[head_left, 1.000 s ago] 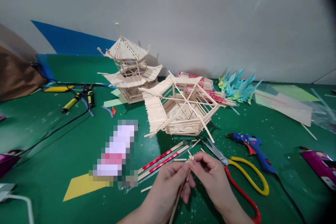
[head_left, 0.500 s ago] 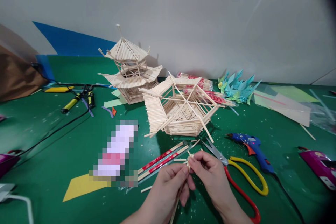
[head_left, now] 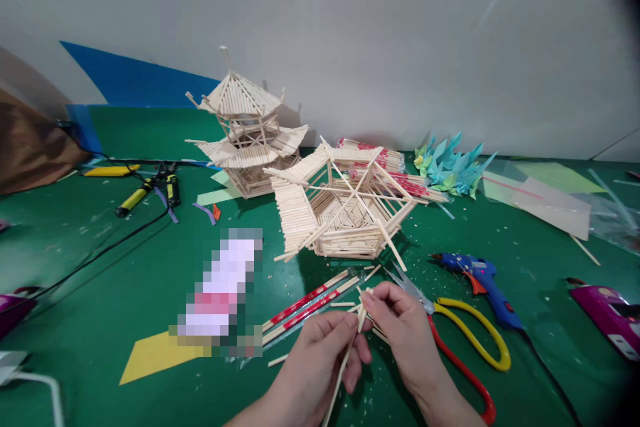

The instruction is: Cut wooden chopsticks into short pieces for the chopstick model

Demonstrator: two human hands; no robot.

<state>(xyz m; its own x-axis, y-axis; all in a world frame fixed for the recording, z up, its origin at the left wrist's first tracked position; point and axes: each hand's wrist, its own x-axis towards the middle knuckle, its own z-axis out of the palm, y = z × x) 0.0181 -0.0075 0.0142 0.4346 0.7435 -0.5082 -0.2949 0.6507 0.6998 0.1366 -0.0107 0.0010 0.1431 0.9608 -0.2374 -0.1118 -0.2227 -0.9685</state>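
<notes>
My left hand (head_left: 323,363) pinches thin wooden chopsticks (head_left: 341,377); one long length slants down past the palm to the bottom edge. Close against it, my right hand (head_left: 403,330) has thumb and forefinger closed on the upper end of the sticks, where a few short pieces cross. How these pieces are joined is hidden by the fingers. Just beyond the hands lie wrapped chopsticks (head_left: 313,307) with red paper bands. Behind them stands a six-sided chopstick frame (head_left: 300,210), partly covered with rows of short sticks.
A chopstick pagoda (head_left: 245,100) stands at the back left. Right of my hands lie scissors (head_left: 425,303) with red and yellow handles and a blue glue gun (head_left: 483,273). Pliers (head_left: 165,183), yellow paper (head_left: 155,357) and folded teal paper (head_left: 453,163) are also on the table.
My right fingers have shifted slightly to the right and up. More of the sticks between my hands shows, with the long one now visible along the left palm.
</notes>
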